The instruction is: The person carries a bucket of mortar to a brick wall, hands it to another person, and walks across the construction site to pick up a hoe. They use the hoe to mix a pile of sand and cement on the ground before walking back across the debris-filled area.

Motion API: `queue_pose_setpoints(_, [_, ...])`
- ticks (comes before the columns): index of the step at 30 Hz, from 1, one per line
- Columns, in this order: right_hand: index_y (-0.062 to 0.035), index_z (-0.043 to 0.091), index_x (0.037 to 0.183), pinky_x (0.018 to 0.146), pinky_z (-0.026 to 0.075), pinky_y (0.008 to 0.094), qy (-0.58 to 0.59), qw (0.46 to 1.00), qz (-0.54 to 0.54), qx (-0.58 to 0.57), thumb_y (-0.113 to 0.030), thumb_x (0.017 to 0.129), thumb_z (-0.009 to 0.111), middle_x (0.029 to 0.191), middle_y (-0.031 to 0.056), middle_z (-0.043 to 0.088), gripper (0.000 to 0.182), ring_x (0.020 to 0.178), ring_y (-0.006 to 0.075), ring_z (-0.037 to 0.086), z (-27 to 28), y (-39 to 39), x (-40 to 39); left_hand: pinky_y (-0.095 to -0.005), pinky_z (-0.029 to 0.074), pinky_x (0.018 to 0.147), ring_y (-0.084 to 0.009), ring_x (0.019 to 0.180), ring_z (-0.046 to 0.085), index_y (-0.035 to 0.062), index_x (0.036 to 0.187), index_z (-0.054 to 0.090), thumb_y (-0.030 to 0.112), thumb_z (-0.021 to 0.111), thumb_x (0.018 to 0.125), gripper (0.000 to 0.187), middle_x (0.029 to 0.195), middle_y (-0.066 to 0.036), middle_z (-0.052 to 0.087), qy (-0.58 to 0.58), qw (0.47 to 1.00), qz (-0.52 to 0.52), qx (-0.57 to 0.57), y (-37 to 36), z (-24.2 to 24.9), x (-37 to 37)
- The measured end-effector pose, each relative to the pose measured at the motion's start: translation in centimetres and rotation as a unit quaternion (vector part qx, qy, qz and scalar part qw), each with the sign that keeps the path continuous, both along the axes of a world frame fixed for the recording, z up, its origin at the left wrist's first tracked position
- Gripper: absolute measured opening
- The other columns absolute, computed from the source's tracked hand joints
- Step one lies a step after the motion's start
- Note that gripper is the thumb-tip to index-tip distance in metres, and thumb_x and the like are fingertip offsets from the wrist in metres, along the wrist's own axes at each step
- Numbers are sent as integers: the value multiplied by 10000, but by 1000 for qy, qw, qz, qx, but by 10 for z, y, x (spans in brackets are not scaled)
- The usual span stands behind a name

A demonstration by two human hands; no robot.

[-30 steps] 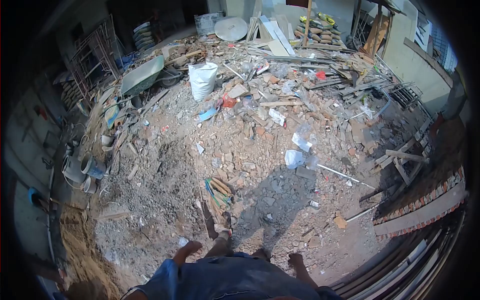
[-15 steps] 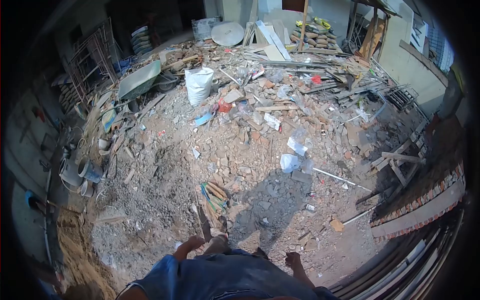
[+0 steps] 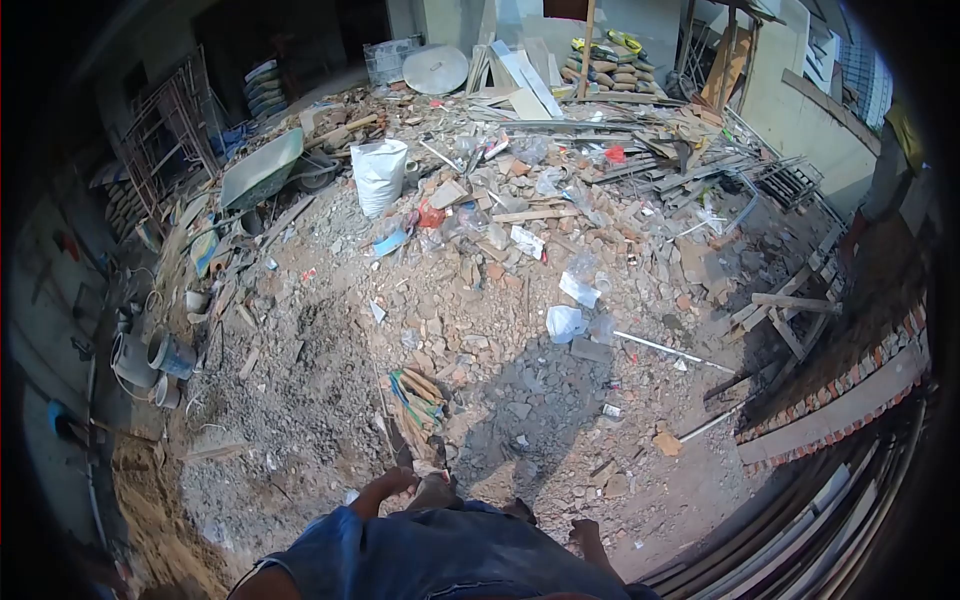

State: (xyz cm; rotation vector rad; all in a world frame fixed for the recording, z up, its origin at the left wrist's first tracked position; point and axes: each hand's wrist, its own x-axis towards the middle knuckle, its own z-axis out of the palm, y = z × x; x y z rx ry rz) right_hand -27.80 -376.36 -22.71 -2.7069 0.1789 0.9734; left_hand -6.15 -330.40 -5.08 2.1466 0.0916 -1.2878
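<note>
My left hand [image 3: 401, 481] is low in the view, left of my legs, with its fingers curled. A dark, narrow thing [image 3: 400, 450] shows just beyond it; what the fingers hold is too small to make out. A striped sack [image 3: 418, 400] lies crumpled on the rubble ahead of that hand. To the right of my body, my right hand [image 3: 583, 531] hangs low over the ground, loosely closed, with nothing visible in it. My shadow [image 3: 545, 410] falls across the broken stones in front.
A white sack [image 3: 379, 178] stands by a wheelbarrow [image 3: 262, 172]. Buckets [image 3: 171, 355] are at the left. Planks [image 3: 800, 540] and a low brick edge [image 3: 840, 400] lie right. Another person [image 3: 890, 180] stands at the far right.
The scene has shifted slightly left and up in the view. My right hand is a little lower. The person at the far right shows more fully.
</note>
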Motion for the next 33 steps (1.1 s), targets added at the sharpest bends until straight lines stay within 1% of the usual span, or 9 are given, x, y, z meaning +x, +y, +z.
queue_pose_setpoints(3, [-30,459,642,306,340,311,-214,970,64,93,-116,708,537,487,73,424,133,374,182,421,46,6,1,-279,464,482,-142,556,573,51,859,552,274,446,752,269,654,-58,587,-43,998,15,-31,-13,20,-2])
queue_pose_setpoints(5, [-31,462,629,306,340,314,-137,927,-247,246,-105,705,531,485,76,434,126,369,183,426,69,14,8,-278,464,483,-146,567,576,51,859,557,282,432,760,281,656,-59,589,-46,998,-10,-36,-15,18,-1])
queue_pose_setpoints(8, [-32,467,609,306,339,319,5,646,-642,413,-88,700,522,484,82,449,120,360,184,432,86,20,13,-279,464,496,-142,574,571,68,784,553,257,437,721,230,667,-50,571,-44,999,-15,-28,-17,15,-4])
queue_pose_setpoints(12, [-28,471,622,311,346,320,-14,677,-623,391,-102,710,506,478,89,448,120,361,188,438,72,20,8,-286,472,530,-133,595,568,88,762,559,239,471,691,188,701,-46,566,-41,998,-41,-11,-15,11,-8])
queue_pose_setpoints(18, [-67,518,681,436,401,340,-89,982,-103,133,-182,658,525,582,96,505,117,505,224,495,30,3,-5,-290,477,557,-137,624,575,77,861,545,262,473,735,236,760,-61,585,-29,999,8,-18,-14,20,-20])
queue_pose_setpoints(24, [-127,573,759,583,458,363,-93,996,9,-1,-249,578,572,714,95,575,218,688,263,564,23,1,-6,-301,476,569,-148,653,586,68,913,523,236,446,747,249,817,-77,582,2,1000,-6,-13,-19,20,-18])
queue_pose_setpoints(26, [-36,462,578,322,350,320,-96,855,-374,347,-142,717,490,462,97,436,177,358,189,436,59,13,-5,-312,474,537,-168,650,590,62,931,530,257,471,739,280,802,-81,592,-4,1000,2,-19,-16,-1,-15])
queue_pose_setpoints(29, [-42,463,567,321,346,329,40,699,-597,393,-144,715,483,466,101,441,181,357,193,434,88,19,5,-320,472,507,-186,642,594,53,946,538,272,500,724,314,777,-83,601,-12,1000,12,-22,-18,2,-16])
queue_pose_setpoints(33, [-51,483,578,329,349,342,-51,861,-350,365,-158,692,502,486,97,455,158,386,195,461,-23,-6,-16,-312,474,515,-190,628,593,47,954,535,269,499,709,331,756,-82,598,-38,999,-14,-20,-18,-12,-15])
